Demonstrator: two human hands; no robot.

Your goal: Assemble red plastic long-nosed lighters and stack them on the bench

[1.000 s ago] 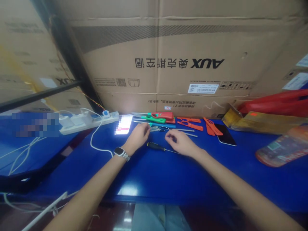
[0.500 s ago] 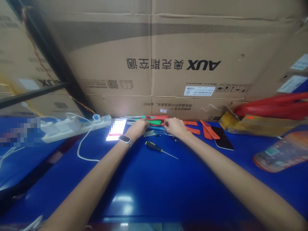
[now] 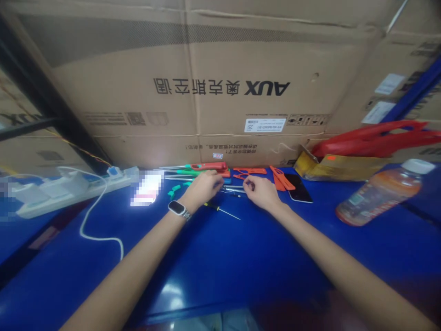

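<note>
My left hand (image 3: 204,187), with a watch on its wrist, has its fingers curled in front of a row of long-nosed lighters. The red lighter (image 3: 214,166) lies at the back, with a green lighter (image 3: 193,173) before it. My right hand (image 3: 262,192) is closed in a pinch at the right end of some thin metal tubes (image 3: 235,187), which lie between both hands. Whatever the fingertips hold is too small to make out. A screwdriver (image 3: 227,213) rests just nearer me, its handle mostly hidden by my left hand. Small green pieces (image 3: 173,190) lie left of that hand.
Orange shell parts (image 3: 284,179) and a dark phone (image 3: 299,187) lie to the right. Beyond are a yellow box (image 3: 347,169) of red parts and a tilted bottle (image 3: 381,195). At left are a lit phone (image 3: 146,189) and a power strip (image 3: 76,195). A large carton (image 3: 220,55) stands behind.
The view has swung to the right. Both hands have come off the lighters and a little towards me. My left hand now covers most of the screwdriver handle.
</note>
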